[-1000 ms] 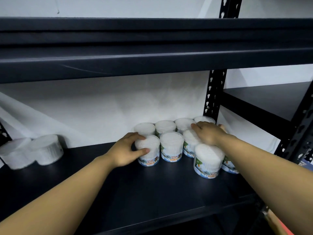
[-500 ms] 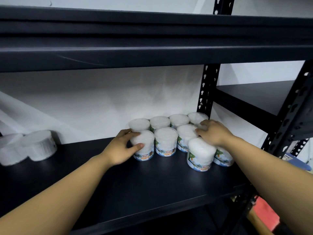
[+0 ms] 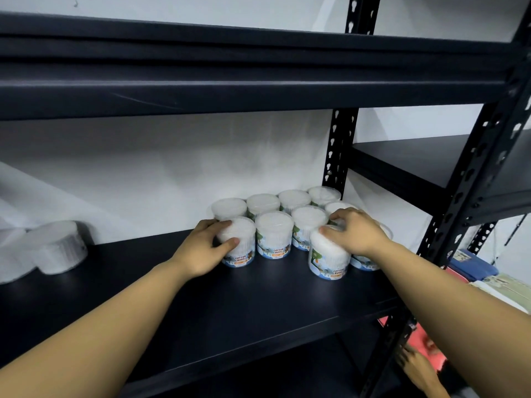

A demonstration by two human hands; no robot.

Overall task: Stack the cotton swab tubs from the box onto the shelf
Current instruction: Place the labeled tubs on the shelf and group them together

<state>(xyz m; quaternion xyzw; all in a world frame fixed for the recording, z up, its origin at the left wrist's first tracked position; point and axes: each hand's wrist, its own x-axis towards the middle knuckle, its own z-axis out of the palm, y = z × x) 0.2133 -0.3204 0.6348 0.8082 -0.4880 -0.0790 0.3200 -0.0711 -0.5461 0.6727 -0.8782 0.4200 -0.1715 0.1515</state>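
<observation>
Several white cotton swab tubs (image 3: 274, 239) with blue labels stand in two rows at the right end of the black shelf (image 3: 218, 308), against the white wall. My left hand (image 3: 205, 249) wraps around the leftmost front tub (image 3: 240, 251), thumb on its front. My right hand (image 3: 355, 234) rests over the top of the tub (image 3: 329, 262) that stands furthest forward, fingers curled on its lid. A further tub (image 3: 366, 261) is partly hidden behind my right wrist.
Two white tubs without labels (image 3: 56, 247) sit at the shelf's far left. A black upright post (image 3: 339, 150) stands behind the tubs, another (image 3: 459, 214) at the front right. Another person's hand (image 3: 419, 369) shows at the bottom right by red items.
My right hand has drawn back from the rear tubs onto the forward tub's top. My left hand stays on the leftmost front tub. The view has swung slightly right.
</observation>
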